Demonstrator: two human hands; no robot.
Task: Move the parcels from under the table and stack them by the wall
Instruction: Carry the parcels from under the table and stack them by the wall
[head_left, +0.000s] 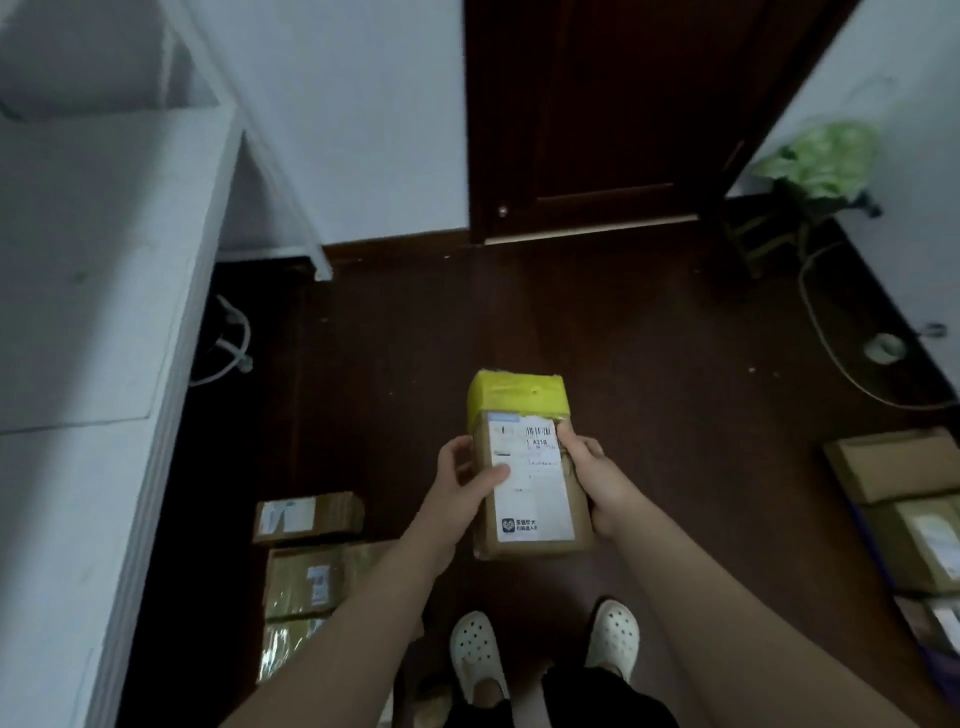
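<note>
Fingers (493, 475) of the left hand (460, 486) and of the right hand (595, 480) are curled round the long sides of a small brown cardboard parcel (530, 467). They grip it in mid-air above the dark wooden floor (649, 338), just beyond the person's white clogs (478, 654). Its long axis runs near to far, with the end wrapped in yellow tape pointing far and a white shipping label facing up. A stack of brown cardboard boxes (898, 467) sits against the pale right wall (924, 249), well to the right of the gripped parcel. The right hand is therefore the nearer one, and I judge the carry must swing rightward. Other taped cardboard parcels (309, 519) lie on the floor at the near left, beside the edge of the white desk (104, 260).
</note>
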